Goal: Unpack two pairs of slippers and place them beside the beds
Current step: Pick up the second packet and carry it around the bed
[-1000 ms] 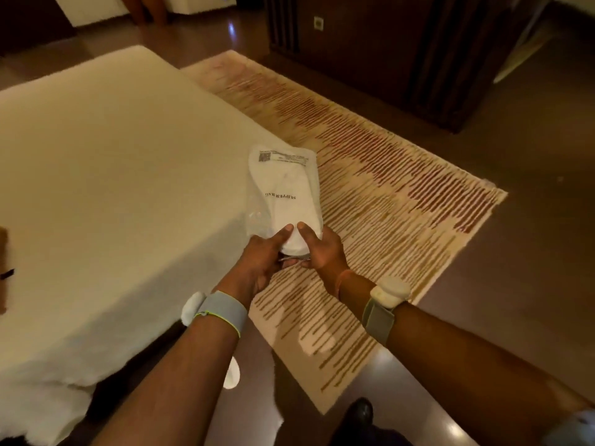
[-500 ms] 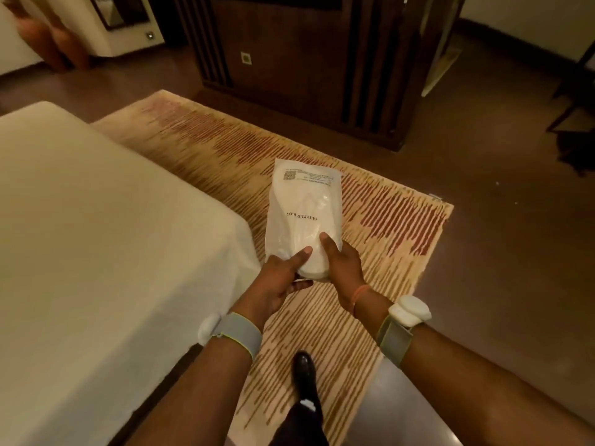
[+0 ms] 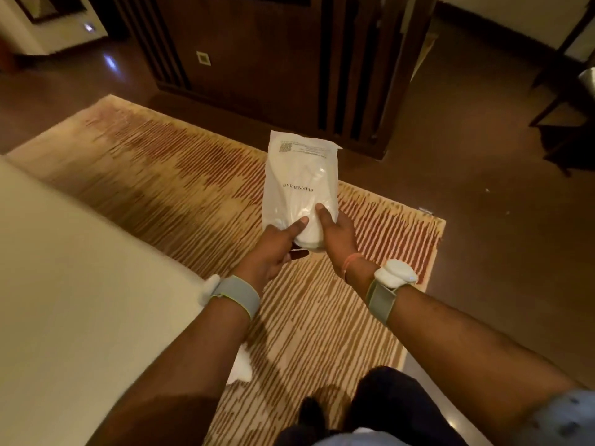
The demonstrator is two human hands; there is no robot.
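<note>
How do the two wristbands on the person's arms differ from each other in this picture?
The left wristband shows mostly its grey strap, and its white unit peeks out at the wrist's outer side, toward the bed. The right wristband carries its white unit on top, fully visible, with a small light on it. An orange thread sits beside the right wristband; none shows beside the left. Both have grey straps, and both hands grip the slipper bag.

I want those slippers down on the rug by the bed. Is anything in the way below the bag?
Nothing visible. Both the left hand and right hand grip the white plastic slipper bag, still sealed, above bare striped beige-and-red rug beside the white bed.
</note>
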